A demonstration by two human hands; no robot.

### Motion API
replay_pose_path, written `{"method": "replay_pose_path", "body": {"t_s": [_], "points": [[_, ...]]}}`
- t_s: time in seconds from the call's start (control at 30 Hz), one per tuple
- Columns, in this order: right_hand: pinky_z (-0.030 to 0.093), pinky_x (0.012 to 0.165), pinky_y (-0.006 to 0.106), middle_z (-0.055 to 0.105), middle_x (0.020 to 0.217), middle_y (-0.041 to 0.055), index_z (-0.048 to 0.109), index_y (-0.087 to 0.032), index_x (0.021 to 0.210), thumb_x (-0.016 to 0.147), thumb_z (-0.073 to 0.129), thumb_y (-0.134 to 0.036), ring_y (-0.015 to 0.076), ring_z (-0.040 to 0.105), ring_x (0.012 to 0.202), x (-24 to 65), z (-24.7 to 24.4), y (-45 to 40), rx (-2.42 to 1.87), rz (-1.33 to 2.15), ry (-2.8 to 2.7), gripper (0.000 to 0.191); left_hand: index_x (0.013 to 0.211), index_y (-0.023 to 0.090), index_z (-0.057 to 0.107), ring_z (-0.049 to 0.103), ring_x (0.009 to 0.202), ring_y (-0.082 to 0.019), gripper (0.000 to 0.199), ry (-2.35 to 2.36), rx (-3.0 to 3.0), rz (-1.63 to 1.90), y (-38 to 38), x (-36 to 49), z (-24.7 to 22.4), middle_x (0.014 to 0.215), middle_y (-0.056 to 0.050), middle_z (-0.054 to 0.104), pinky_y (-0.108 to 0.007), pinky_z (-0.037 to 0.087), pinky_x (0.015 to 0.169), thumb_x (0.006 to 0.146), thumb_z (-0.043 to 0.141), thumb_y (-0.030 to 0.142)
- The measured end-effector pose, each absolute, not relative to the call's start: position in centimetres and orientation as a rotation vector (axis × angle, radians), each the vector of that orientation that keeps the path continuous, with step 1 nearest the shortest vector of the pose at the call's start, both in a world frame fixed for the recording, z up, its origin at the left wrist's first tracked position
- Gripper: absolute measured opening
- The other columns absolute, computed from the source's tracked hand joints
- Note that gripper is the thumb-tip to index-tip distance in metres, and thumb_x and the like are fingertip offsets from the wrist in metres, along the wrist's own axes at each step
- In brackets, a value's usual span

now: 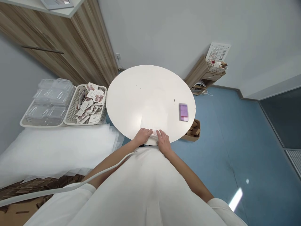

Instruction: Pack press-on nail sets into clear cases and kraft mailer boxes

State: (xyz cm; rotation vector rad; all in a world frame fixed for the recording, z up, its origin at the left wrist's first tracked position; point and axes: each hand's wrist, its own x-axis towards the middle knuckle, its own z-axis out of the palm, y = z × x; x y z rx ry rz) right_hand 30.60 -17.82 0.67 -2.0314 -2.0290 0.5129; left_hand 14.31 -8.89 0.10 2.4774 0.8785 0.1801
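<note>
At the near edge of the round white table point(150, 91), my left hand point(142, 136) and my right hand point(164, 141) face each other. Between them is a small, flat, clear-and-whitish pack point(154, 133), with faint pinkish marks on it. Fingers of both hands hold its two ends, my left at the left end and my right at the right. Under the pack a thin translucent white sheet point(154, 120) lies flat and stretches away from me. The pack's exact kind is too small to make out.
A purple, pixelated object point(183, 111) lies on the table's right. Left of the table stand a basket of printed cards point(68, 117), a basket of clear plastic boxes point(25, 121) and stacked translucent sheets point(61, 150). A cardboard box point(191, 137) sits below right. A pale cable crosses my left arm.
</note>
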Motion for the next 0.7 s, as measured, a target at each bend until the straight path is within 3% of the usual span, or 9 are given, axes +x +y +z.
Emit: {"method": "replay_pose_path", "body": {"t_s": [0.17, 0.37, 0.5, 0.7], "points": [[0.04, 0.08, 0.035, 0.057, 0.111, 0.0084, 0.045, -0.02, 0.119, 0.081, 0.033, -0.007, 0.0212, 0.054, 0.096, 32.1, 0.4, -17.1, -2.019, 0.453, -2.135, 0.042, 0.107, 0.02, 0.049, 0.054, 0.093, -0.019, 0.028, 0.89, 2.518, 0.144, -8.9, 14.4, 0.5, 0.098, -0.007, 0.061, -0.034, 0.037, 0.081, 0.081, 0.038, 0.015], [0.043, 0.071, 0.03, 0.06, 0.107, 0.0052, 0.048, -0.021, 0.113, 0.083, 0.032, -0.012, 0.0183, 0.057, 0.086, 33.3, 1.4, -16.4, -1.991, 0.54, -2.027, 0.036, 0.108, 0.02, 0.049, 0.055, 0.091, -0.02, 0.03, 0.915, 2.483, 0.076, -8.4, 14.8, 1.7, 0.095, -0.006, 0.062, -0.034, 0.038, 0.081, 0.081, 0.039, 0.017], [0.043, 0.066, 0.028, 0.063, 0.093, 0.003, 0.05, -0.023, 0.108, 0.083, 0.035, -0.016, 0.0167, 0.058, 0.077, 33.7, 2.1, -15.1, -2.037, 0.709, -1.912, 0.031, 0.109, 0.022, 0.05, 0.057, 0.085, -0.019, 0.029, 0.894, 2.339, 0.036, -7.1, 14.7, 2.4, 0.093, -0.004, 0.063, -0.032, 0.04, 0.077, 0.084, 0.036, 0.025], [0.044, 0.073, 0.028, 0.064, 0.095, 0.0009, 0.055, -0.026, 0.1, 0.08, 0.043, -0.017, 0.0156, 0.059, 0.084, 34.9, 3.0, -11.9, -2.013, 1.02, -1.705, 0.026, 0.104, 0.021, 0.058, 0.055, 0.092, -0.018, 0.031, 0.942, 2.05, 0.026, -3.9, 15.3, 2.2, 0.103, -0.003, 0.062, -0.028, 0.041, 0.079, 0.081, 0.041, 0.033]]}}
